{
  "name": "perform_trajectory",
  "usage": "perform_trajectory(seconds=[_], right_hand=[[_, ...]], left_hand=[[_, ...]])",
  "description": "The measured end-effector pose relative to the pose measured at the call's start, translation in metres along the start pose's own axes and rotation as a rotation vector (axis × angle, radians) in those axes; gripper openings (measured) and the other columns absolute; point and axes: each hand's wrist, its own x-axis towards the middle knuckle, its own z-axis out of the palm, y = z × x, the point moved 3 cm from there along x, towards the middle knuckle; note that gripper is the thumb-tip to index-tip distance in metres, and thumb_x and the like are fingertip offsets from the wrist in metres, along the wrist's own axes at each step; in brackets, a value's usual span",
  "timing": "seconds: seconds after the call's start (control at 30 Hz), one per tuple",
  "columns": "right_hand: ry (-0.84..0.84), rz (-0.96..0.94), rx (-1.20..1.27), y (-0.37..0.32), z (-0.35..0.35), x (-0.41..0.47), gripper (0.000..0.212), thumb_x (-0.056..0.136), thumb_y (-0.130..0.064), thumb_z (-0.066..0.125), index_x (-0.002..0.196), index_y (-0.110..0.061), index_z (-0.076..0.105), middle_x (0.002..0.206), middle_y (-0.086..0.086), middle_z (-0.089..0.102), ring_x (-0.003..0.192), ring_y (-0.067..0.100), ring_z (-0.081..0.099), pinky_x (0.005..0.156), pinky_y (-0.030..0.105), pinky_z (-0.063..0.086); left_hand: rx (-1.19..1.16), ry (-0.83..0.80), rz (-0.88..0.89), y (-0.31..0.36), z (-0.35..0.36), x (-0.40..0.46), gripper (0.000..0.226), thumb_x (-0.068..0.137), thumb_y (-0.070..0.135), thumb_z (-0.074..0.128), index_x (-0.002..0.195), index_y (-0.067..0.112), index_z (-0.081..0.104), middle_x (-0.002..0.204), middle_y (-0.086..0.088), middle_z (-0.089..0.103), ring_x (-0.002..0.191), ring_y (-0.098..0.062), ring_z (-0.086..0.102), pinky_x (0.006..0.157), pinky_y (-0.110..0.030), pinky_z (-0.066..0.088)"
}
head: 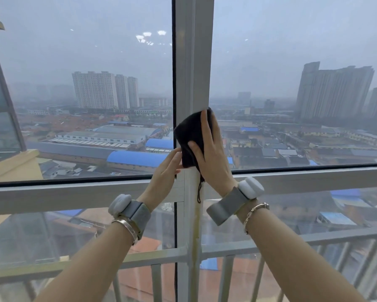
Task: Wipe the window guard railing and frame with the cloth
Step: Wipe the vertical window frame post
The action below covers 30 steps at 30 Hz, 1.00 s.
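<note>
Pressing flat, my right hand (207, 147) pins the dark, soft folded cloth (191, 138) against the white vertical metal post of the window frame (193, 62); the fingers lie nearly straight over the fabric, the thumb spread low across it, so this is a push rather than a clenched hold. My left hand (164, 175) sits just below and to the left of that grip, fingertips touching the cloth's lower left edge and the post, fingers relaxed, grasping nothing firmly that I can make out.

From the head view, the cloth covers the post just above the white horizontal frame rail (74, 192) that crosses beneath both wrists. A thin dark cord (199, 190) hangs from the cloth's bottom corner down the post. Below the grip, a yellowish streak (196, 216) runs down the post toward the grey metal guard railing (139, 260), which lies well below both hands, its upright bars near the bottom edge.

To do this stroke well, I judge I should keep the palm pressure even and wrap the fabric round both faces of the post, not only the front. The streak below probably needs a slower, firmer pass. I would let the left hand steady the loose edge so the cloth does not bunch or slip. The railing looks not yet reached.
</note>
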Motion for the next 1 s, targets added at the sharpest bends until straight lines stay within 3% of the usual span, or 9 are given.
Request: perform_trajectory(seconds=[0.1,0.17,0.3,0.4,0.47,0.57,0.7,0.87,1.0], right_hand=[[0.068,0.028,0.068,-0.001,0.005,-0.002,0.061,0.099,-0.020,0.042,0.146,-0.024,0.005,0.157,0.010,0.008,0.143,0.016,0.012,0.110,0.022,0.018],[0.075,0.000,0.067,0.006,0.017,-0.028,0.060,0.100,-0.027,0.038,0.150,-0.027,0.004,0.157,0.005,0.002,0.143,0.008,0.006,0.112,0.019,0.017],[-0.103,-0.028,-0.040,0.030,0.037,-0.112,0.055,0.099,-0.050,0.020,0.147,-0.041,-0.006,0.156,-0.008,-0.009,0.139,0.030,0.024,0.098,0.039,0.044],[-0.229,-0.101,-0.088,0.047,0.036,-0.143,0.057,0.101,-0.043,0.021,0.148,-0.037,-0.010,0.156,-0.004,-0.020,0.139,0.032,0.022,0.100,0.045,0.044],[-0.258,-0.117,-0.073,0.045,0.028,-0.130,0.056,0.101,-0.040,0.021,0.149,-0.031,-0.006,0.156,0.002,-0.015,0.138,0.035,0.023,0.099,0.047,0.044],[-0.186,-0.075,-0.039,0.028,0.016,-0.084,0.056,0.100,-0.033,0.032,0.149,-0.024,0.008,0.156,0.015,-0.003,0.139,0.035,0.022,0.101,0.038,0.039],[-0.118,-0.025,0.054,0.018,0.015,-0.056,0.060,0.097,-0.021,0.042,0.146,-0.019,0.007,0.155,0.019,0.001,0.141,0.025,0.009,0.108,0.027,0.024],[-0.196,-0.017,-0.011,0.040,0.040,-0.130,0.062,0.097,-0.043,0.033,0.147,-0.033,-0.002,0.154,0.007,-0.003,0.137,0.041,0.025,0.094,0.045,0.044],[-0.311,-0.064,-0.136,0.062,0.054,-0.204,0.063,0.098,-0.042,0.034,0.148,-0.022,0.002,0.151,0.016,0.007,0.120,0.050,0.046,0.076,0.047,0.054]], left_hand=[[-0.006,0.006,-0.011,-0.004,0.002,-0.003,0.035,0.100,0.032,0.026,0.129,0.029,0.045,0.115,0.013,0.060,0.104,-0.010,0.061,0.096,-0.033,0.043],[-0.033,-0.001,-0.026,-0.010,0.004,-0.007,0.034,0.099,0.034,0.026,0.127,0.030,0.046,0.119,0.008,0.060,0.108,-0.010,0.059,0.092,-0.025,0.045],[-0.098,0.001,-0.085,-0.020,0.006,-0.016,0.040,0.098,0.037,0.023,0.124,0.026,0.050,0.117,0.004,0.060,0.100,-0.003,0.060,0.082,-0.014,0.046],[-0.115,0.003,-0.116,-0.025,0.007,-0.020,0.044,0.097,0.040,0.020,0.124,0.024,0.051,0.115,0.011,0.061,0.096,-0.003,0.062,0.087,-0.021,0.045],[-0.094,-0.009,-0.114,-0.028,0.008,-0.022,0.044,0.098,0.039,0.020,0.122,0.023,0.053,0.118,0.008,0.060,0.101,-0.007,0.061,0.088,-0.020,0.045],[-0.100,0.014,-0.134,-0.031,0.009,-0.022,0.041,0.100,0.036,0.021,0.119,0.023,0.055,0.118,0.002,0.060,0.105,-0.014,0.058,0.093,-0.027,0.046],[-0.098,0.024,-0.174,-0.036,0.008,-0.023,0.045,0.099,0.042,0.023,0.126,0.021,0.053,0.125,-0.001,0.058,0.109,-0.019,0.058,0.099,-0.036,0.043],[-0.080,-0.035,-0.127,-0.046,0.013,-0.035,0.037,0.101,0.035,0.022,0.126,0.033,0.049,0.115,0.010,0.060,0.102,-0.005,0.060,0.080,-0.014,0.048],[-0.041,-0.037,-0.118,-0.058,0.016,-0.040,0.035,0.093,0.032,0.050,0.127,0.041,0.046,0.121,0.006,0.059,0.105,-0.010,0.060,0.090,-0.026,0.046]])
